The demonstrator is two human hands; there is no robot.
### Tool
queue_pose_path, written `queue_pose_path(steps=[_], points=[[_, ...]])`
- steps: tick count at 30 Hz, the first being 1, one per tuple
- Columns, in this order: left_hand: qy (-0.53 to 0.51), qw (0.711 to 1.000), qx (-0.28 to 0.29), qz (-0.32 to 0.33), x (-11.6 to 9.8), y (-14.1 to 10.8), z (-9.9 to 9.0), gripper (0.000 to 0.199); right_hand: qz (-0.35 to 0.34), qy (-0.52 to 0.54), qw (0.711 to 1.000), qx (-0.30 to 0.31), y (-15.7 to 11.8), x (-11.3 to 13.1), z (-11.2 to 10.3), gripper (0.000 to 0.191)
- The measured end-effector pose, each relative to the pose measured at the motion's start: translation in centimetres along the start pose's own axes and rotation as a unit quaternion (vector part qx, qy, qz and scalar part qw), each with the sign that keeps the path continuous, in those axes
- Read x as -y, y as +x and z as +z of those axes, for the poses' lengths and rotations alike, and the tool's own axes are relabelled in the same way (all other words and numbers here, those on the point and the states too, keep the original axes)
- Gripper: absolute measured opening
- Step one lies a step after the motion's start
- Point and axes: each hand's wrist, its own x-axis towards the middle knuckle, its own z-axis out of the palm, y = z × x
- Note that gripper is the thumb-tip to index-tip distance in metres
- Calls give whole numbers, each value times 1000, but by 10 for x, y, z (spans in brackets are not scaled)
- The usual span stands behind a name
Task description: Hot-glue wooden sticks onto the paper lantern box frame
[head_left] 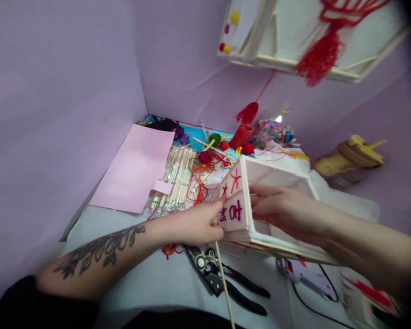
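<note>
A white box-shaped lantern frame (245, 192) of thin wooden sticks lies on its side, its near side open. Its left end panel (235, 211) carries red and purple brush-like characters. My left hand (205, 224) is at this panel from outside, index finger touching it and the other fingers curled. From beneath that hand a thin wooden stick (226, 288) runs down past the lower edge of view. Through the open side reaches my right hand (272, 205), fingers stretched toward the inside of the panel; their tips are partly hidden by the frame.
Black-handled pliers (226, 278) lie below the frame, a lilac glue gun (306, 276) with its cord to the right. Pink card (137, 167), bagged sticks (178, 178) and red yarn (200, 183) occupy the left. Above hangs another lantern (277, 57) with tassels; a yellow-lidded cup (349, 155) stands right.
</note>
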Motion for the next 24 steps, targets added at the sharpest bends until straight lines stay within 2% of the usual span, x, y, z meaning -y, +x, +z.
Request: queue_pose_path(steps=[2,10,16,19,22,24], points=[[8,1000,2,8,0,0,0,68,14,32,999,-1,1,0,1,59],[77,997,0,-8,-3,-2,1,61,1,26,1000,6,2,-3,6,50],[113,993,-13,-5,-5,-2,2,42,-9,-3,1000,-7,1,-5,10,53],[115,993,-9,0,-4,-1,3,46,-10,-25,1000,-1,4,-5,12,57],[109,994,1,-5,-7,-5,-2,59,-12,-64,998,5,2,0,6,58],[105,994,-12,-10,-13,-14,-10,62,-28,-132,990,-39,-10,2,-6,55]])
